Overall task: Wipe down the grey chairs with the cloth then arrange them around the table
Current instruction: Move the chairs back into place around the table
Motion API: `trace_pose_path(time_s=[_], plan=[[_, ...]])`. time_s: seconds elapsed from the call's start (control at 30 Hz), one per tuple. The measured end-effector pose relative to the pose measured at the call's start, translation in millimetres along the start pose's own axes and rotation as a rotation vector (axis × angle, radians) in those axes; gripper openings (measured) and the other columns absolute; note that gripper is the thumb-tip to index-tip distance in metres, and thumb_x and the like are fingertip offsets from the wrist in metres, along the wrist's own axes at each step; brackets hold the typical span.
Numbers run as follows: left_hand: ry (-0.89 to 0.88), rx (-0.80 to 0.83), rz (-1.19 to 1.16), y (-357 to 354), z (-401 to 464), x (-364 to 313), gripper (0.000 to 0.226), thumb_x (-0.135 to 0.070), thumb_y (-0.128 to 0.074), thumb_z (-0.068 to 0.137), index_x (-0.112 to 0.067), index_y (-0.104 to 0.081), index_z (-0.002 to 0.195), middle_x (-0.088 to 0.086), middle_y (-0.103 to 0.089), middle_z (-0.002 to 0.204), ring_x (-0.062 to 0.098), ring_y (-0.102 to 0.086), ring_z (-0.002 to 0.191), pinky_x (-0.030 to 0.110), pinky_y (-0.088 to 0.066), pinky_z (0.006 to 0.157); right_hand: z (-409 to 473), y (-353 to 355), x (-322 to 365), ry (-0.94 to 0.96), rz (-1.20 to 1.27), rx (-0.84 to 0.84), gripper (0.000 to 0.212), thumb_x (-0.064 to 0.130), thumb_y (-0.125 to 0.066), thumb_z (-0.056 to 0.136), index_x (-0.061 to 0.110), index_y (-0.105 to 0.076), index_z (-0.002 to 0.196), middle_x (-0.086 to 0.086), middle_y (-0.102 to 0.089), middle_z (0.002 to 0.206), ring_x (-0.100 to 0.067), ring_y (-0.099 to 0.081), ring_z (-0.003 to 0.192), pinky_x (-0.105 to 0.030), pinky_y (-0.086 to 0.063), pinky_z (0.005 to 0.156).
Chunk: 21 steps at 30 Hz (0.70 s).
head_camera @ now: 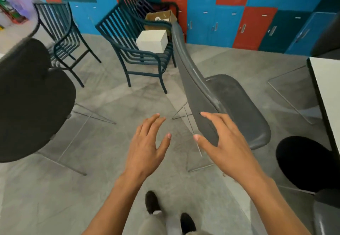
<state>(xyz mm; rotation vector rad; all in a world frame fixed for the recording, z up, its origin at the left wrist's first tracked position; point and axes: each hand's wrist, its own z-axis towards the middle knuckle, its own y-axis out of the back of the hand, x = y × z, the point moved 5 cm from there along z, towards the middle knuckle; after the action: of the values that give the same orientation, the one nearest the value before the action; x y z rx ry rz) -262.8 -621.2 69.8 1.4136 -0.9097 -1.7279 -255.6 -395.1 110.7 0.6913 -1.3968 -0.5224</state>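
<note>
A grey plastic chair (217, 95) on thin wire legs stands in front of me, its backrest toward me and its seat facing the white table (325, 87) at the right edge. My right hand (220, 139) is spread, fingers straight, over the near edge of the backrest. My left hand (147, 143) hovers with spread fingers just left of the chair and holds nothing. A second grey chair (33, 102) stands at the left. No cloth is in view.
Two dark blue metal slat chairs (132, 51) (60, 32) stand by a wall of red and blue lockers; the nearer one carries a white box (152, 41). A black round stool (303, 161) sits at the right beside the table. My feet (169, 212) are on the grey floor.
</note>
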Motion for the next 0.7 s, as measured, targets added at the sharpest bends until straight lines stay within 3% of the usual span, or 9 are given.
trace_pose_path(time_s=[0.37, 0.57, 0.7], plan=[[-0.261, 0.098, -0.088, 8, 219, 79, 0.048, -0.054, -0.045, 0.104, -0.033, -0.046, 0.148, -0.010, -0.040, 0.155, 0.010, -0.036, 0.143, 0.033, -0.032, 0.116, 154, -26, 37, -0.155, 0.034, -0.339, 0.045, 0.043, -0.064, 0.093, 0.038, -0.055, 0.137, 0.026, -0.045, 0.126, 0.001, -0.044, 0.124, -0.002, -0.033, 0.093], [-0.488, 0.133, -0.087, 12, 334, 81, 0.044, -0.045, -0.053, 0.105, -0.025, -0.052, 0.145, -0.003, -0.045, 0.153, 0.015, -0.039, 0.141, 0.032, -0.032, 0.115, 218, -41, 41, -0.306, -0.005, -0.467, 0.046, 0.047, -0.062, 0.092, 0.038, -0.055, 0.137, 0.022, -0.043, 0.126, -0.005, -0.043, 0.122, -0.020, -0.038, 0.097], [-0.647, 0.168, -0.086, -7, 393, 68, 0.045, -0.046, -0.050, 0.104, -0.025, -0.054, 0.144, -0.002, -0.046, 0.153, 0.018, -0.040, 0.143, 0.044, -0.037, 0.117, 251, -48, 29, -0.409, -0.034, -0.480, 0.052, 0.051, -0.060, 0.090, 0.039, -0.051, 0.140, 0.020, -0.041, 0.129, -0.005, -0.043, 0.120, -0.032, -0.043, 0.100]])
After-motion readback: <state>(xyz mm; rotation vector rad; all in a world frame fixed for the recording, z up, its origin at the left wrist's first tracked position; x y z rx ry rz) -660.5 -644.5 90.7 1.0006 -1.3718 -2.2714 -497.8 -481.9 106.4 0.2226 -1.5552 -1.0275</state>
